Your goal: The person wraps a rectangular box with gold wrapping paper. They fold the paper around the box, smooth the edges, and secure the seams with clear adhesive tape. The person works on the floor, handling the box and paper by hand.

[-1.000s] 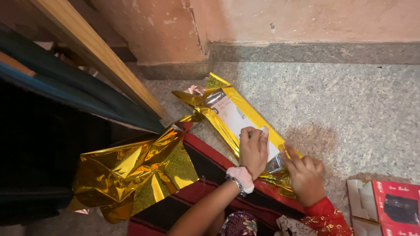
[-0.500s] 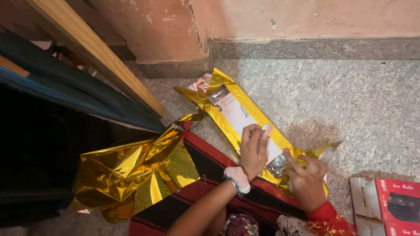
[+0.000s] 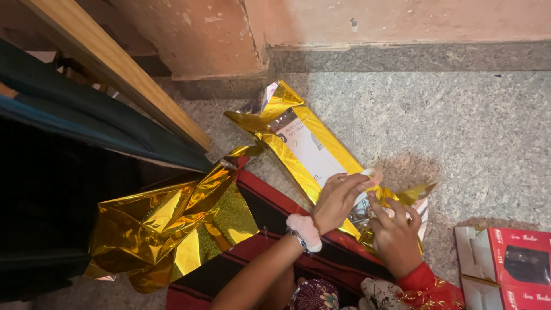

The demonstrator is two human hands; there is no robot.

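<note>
Both hands work on the long flat box half-wrapped in shiny gold foil paper (image 3: 304, 152): the left hand (image 3: 338, 198) pinches a small white roll (image 3: 367, 178), the right hand (image 3: 396, 232) curls over crinkled foil. Beside the box lies a loose crumpled gold foil sheet (image 3: 166, 227) on speckled grey stone floor (image 3: 470, 126).

My right hand (image 3: 396, 238) slid nearer and now pinches the gold paper (image 3: 313, 152) at the near end. My left hand (image 3: 338, 198) now holds a little white tape piece (image 3: 370, 178).
</note>
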